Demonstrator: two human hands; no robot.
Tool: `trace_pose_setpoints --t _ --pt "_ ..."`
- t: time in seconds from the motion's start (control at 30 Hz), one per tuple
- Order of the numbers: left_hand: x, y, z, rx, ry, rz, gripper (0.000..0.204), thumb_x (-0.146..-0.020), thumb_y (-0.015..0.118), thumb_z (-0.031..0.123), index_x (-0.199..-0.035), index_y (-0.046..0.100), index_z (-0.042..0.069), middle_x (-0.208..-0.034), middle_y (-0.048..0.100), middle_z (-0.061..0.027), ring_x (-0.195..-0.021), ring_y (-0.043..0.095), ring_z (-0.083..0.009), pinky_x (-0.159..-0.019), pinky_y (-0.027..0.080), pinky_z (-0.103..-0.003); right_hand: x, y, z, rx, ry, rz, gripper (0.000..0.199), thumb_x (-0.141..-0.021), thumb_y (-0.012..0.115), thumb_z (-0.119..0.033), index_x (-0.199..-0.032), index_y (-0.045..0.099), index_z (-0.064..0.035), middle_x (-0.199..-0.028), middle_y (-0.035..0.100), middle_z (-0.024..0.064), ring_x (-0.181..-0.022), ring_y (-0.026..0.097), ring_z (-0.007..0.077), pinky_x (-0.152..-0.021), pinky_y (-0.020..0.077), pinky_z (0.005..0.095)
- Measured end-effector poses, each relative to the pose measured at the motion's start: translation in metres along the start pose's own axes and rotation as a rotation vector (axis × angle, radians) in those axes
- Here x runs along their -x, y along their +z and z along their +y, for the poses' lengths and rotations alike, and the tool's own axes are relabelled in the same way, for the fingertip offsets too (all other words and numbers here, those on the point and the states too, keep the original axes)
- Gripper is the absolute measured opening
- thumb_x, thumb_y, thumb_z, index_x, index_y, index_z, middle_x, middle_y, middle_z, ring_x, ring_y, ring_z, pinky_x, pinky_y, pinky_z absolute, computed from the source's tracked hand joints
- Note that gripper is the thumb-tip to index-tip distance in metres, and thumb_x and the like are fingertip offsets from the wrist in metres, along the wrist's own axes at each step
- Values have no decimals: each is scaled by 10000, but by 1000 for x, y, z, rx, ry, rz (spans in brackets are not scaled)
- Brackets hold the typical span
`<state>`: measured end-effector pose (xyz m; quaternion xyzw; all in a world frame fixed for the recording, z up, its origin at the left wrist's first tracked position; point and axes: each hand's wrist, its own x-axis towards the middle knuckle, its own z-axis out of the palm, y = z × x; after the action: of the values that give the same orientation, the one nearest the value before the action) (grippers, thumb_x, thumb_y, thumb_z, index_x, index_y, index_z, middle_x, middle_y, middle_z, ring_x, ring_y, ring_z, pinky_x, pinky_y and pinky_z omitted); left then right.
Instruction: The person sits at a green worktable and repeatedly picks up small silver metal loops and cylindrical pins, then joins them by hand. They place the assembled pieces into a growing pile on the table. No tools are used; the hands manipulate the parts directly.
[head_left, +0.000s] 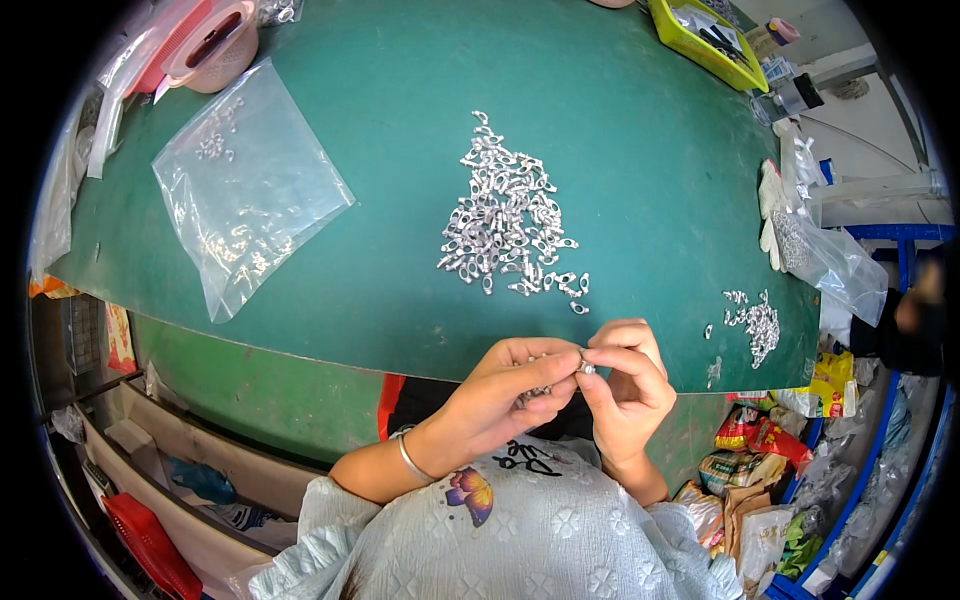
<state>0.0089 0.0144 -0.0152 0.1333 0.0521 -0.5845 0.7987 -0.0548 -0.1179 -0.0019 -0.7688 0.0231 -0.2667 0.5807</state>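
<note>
Close to the table's near edge, my left hand (515, 385) is closed around several small silver metal parts, which show between its fingers. Its thumb and fingertip meet my right hand (627, 390) at one small silver metal part (587, 368). My right thumb and forefinger pinch that part; its exact shape is too small to make out. Beyond my hands lies a large pile of small silver parts with ring-shaped ends (505, 220). Off to the right, near the table's edge, is a smaller heap of small silver parts (762, 330).
A clear plastic bag (255, 190) with a few small parts lies left on the green table (390, 100). Pink baskets (215, 60) stand far left, a yellow-green tray (690, 40) with tools far right. A white glove (770, 215) and plastic bag (840, 265) line the right edge.
</note>
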Motion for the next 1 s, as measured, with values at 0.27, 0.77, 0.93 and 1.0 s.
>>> trace_pose_setpoints --t 0.27,0.77,0.93,1.0 --pt "-2 5 -1 -36 11 73 219 -907 500 167 -974 555 -34 -634 439 24 -507 355 -24 -426 270 -166 -1 0 -2 88 -61 12 248 -599 703 85 -825 633 13 -808 558 98 -756 520 215 -642 422 303" --pt "-6 -7 -6 -95 60 21 178 -906 514 173 -931 561 3 -720 473 -5 -546 367 -36 -433 264 -165 -1 -7 0 263 -147 -17 249 -572 706 65 -804 659 -12 -808 574 91 -738 531 219 -633 422 303" --pt "-10 -13 -7 -192 174 106 195 -898 513 191 -906 537 -3 -719 504 -52 -525 406 -59 -402 277 -171 -11 -30 15 117 43 -67 199 -628 665 71 -816 657 5 -838 604 111 -787 555 222 -704 431 305" --pt "-11 -13 -5 -189 191 106 216 -895 513 204 -911 529 -11 -720 515 -74 -515 418 -72 -385 280 -177 -16 -34 32 327 148 47 186 -664 656 57 -844 650 9 -847 611 109 -785 557 218 -717 434 300"
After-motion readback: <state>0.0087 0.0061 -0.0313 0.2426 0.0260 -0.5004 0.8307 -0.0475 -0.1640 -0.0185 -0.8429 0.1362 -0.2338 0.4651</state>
